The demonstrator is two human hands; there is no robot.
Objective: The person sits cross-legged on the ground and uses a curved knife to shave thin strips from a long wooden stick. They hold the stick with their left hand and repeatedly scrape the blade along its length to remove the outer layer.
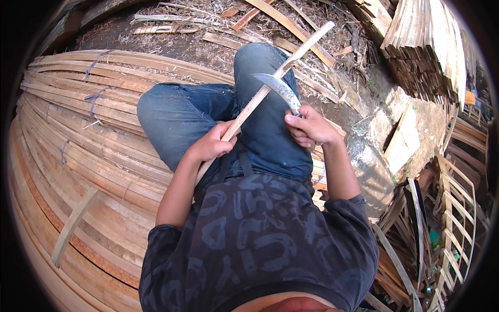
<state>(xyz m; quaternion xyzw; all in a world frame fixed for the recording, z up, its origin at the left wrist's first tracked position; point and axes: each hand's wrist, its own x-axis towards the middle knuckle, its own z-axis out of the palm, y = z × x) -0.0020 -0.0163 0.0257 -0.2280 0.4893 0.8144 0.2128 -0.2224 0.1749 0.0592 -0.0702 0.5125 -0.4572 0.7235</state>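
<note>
My left hand [214, 141] is closed around a long, narrow wooden stick [252, 102], which runs from beside my waist up across my thigh to the far right. My right hand [311, 128] grips the handle of a curved knife [283, 89], its fingers wrapped tight. The knife's grey, spotted blade lies across the stick over my right knee, and its tip points left. Most of the handle is hidden inside my fist. Both forearms come in past the sleeves of a dark printed shirt.
Bundled long wooden slats [119, 151] tied with purple string fill the left side. Shavings and loose strips [283, 21] litter the ground ahead. A tall stack of slats [423, 52] stands at far right, near a large rock [374, 166] and a slatted wooden frame [457, 223].
</note>
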